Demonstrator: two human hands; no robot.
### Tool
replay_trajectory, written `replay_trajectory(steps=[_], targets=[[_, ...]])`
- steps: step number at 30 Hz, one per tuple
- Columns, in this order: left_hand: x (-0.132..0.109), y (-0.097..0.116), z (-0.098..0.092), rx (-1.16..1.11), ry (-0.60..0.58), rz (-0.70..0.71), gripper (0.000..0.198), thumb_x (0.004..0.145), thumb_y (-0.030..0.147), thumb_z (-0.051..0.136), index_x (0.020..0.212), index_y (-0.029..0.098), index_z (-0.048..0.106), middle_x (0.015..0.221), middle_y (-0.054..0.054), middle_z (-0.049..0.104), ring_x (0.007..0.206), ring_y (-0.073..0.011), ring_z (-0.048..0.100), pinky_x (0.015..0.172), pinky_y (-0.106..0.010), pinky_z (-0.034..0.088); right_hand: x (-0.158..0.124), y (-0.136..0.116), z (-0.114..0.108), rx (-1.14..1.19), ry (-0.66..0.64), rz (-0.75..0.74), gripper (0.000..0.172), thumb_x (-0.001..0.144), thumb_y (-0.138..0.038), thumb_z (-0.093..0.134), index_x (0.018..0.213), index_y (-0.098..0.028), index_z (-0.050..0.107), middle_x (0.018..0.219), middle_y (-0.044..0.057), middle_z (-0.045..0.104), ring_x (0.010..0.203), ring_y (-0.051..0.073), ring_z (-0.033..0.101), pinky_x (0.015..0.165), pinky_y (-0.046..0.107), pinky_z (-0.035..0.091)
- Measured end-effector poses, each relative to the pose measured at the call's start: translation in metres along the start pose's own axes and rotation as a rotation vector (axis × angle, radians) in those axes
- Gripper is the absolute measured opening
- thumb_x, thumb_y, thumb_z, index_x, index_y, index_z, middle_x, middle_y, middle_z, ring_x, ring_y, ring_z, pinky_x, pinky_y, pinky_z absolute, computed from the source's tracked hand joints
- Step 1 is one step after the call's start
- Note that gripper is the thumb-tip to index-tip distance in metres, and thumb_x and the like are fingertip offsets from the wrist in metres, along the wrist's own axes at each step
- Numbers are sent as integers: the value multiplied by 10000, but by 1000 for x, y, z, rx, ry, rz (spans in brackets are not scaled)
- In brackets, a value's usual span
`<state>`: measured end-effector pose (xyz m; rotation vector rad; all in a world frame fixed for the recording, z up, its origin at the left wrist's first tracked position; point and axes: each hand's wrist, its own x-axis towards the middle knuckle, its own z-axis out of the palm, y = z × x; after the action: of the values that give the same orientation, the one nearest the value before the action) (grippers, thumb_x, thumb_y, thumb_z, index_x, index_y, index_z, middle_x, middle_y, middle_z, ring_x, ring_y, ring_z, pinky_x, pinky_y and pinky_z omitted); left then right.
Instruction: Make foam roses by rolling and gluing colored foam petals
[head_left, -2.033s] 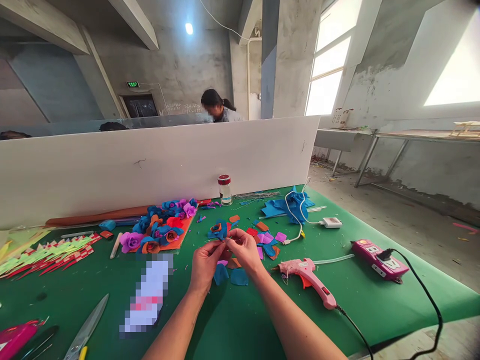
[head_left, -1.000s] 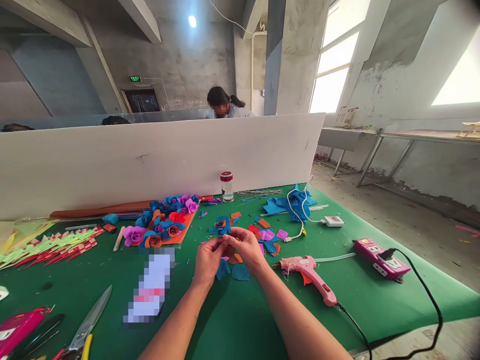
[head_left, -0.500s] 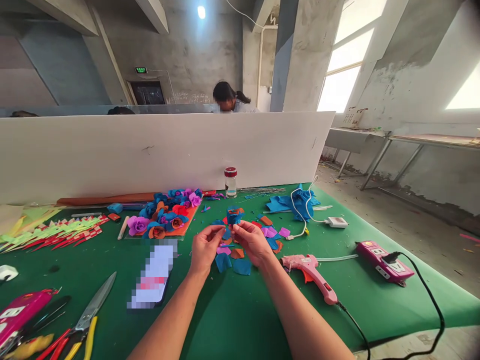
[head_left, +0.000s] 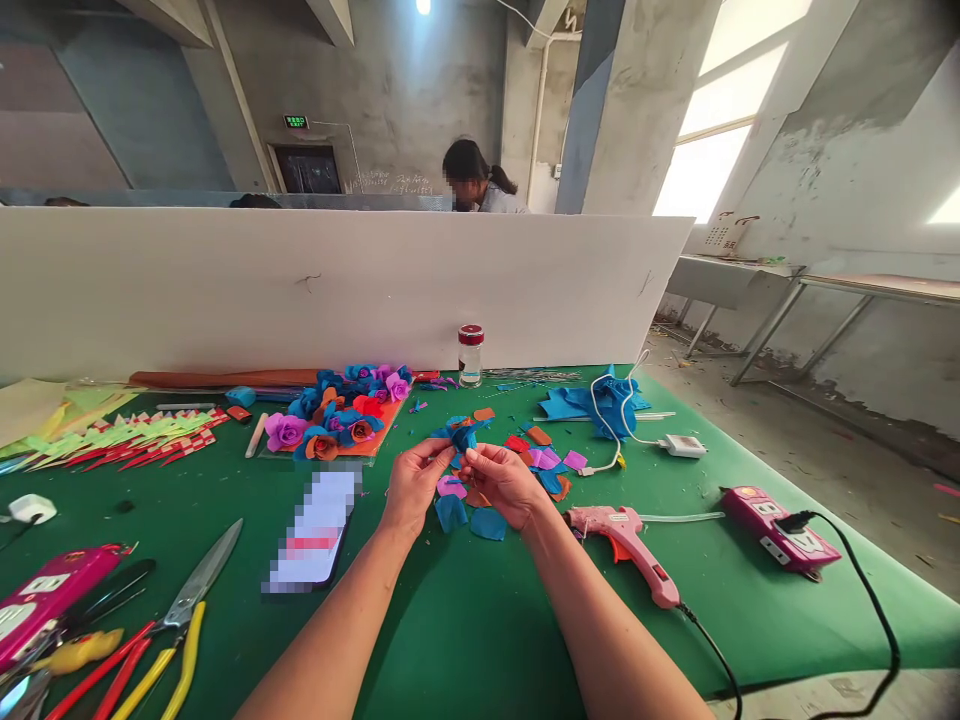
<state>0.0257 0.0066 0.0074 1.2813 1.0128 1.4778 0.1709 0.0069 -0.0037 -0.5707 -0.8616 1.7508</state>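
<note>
Between my two hands, a little above the table, is a blue paper flower (head_left: 464, 434) with flared petals. My left hand (head_left: 416, 482) pinches it from the left with thumb and forefinger. From the right, my right hand (head_left: 506, 482) grips its lower part, and the fingers hide the base. Loose blue petals (head_left: 488, 524) lie on the green table just below my hands. Purple petals (head_left: 545, 458) and orange petals (head_left: 538, 435) are scattered to the right. A pink glue gun (head_left: 626, 545) rests beside my right forearm.
Finished paper roses (head_left: 352, 425) lie at left-centre, near a phone (head_left: 315, 530). Scissors (head_left: 202, 580) and pliers sit front left. A red-lidded jar (head_left: 470, 357) stands before the white partition (head_left: 375, 290). A magenta power strip (head_left: 780, 530), cable and charger (head_left: 682, 446) are at right.
The blue flower has tipped over from upright, its petals now spreading sideways between my fingers. Both hands keep hold of it. The whole view has shifted slightly.
</note>
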Motion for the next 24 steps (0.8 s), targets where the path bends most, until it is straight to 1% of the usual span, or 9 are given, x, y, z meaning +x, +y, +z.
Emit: replay_trajectory(steps=[4, 7, 14, 16, 20, 24], targets=[[-1, 4, 1, -5, 4, 21, 273, 644, 379, 807, 834, 183, 802, 783, -38, 746, 743, -172, 611, 707, -267, 483, 1, 0, -2, -59, 11, -19, 343, 597, -376, 906, 683, -150, 662, 669, -15, 631, 610, 74, 559, 638, 217, 448], [-1, 6, 1, -13, 0, 10, 264, 634, 366, 813, 831, 190, 802, 764, -31, 743, 714, -161, 601, 682, -259, 485, 1, 0, -2, -78, 12, -25, 342, 600, -387, 901, 679, -152, 665, 660, -23, 619, 611, 70, 556, 654, 217, 450], [1, 4, 2, -73, 19, -27, 280, 573, 356, 848, 781, 180, 785, 755, -36, 748, 710, -167, 626, 656, -262, 499, 3, 1, -2, -63, 35, -7, 354, 572, -384, 909, 669, -146, 666, 639, -14, 617, 596, 74, 543, 603, 208, 416], [1, 3, 2, -85, 19, -31, 270, 577, 351, 849, 776, 181, 781, 752, -34, 747, 702, -163, 624, 660, -264, 504, 3, 2, -3, -82, 27, -15, 351, 584, -398, 901, 671, -149, 670, 630, -16, 612, 583, 74, 528, 591, 211, 410], [1, 1, 0, -82, 8, -35, 239, 610, 340, 839, 781, 183, 782, 756, -33, 745, 720, -163, 624, 692, -268, 507, 3, 1, -4, -164, 19, -59, 341, 614, -436, 876, 687, -156, 696, 645, -11, 621, 604, 85, 538, 654, 234, 446], [1, -2, -4, -60, -42, -5, 236, 655, 340, 825, 836, 194, 788, 789, -26, 739, 753, -162, 623, 727, -266, 499, 2, -2, -1, -308, 13, -159, 328, 639, -454, 852, 768, -174, 741, 709, 2, 672, 667, 117, 589, 721, 269, 469]])
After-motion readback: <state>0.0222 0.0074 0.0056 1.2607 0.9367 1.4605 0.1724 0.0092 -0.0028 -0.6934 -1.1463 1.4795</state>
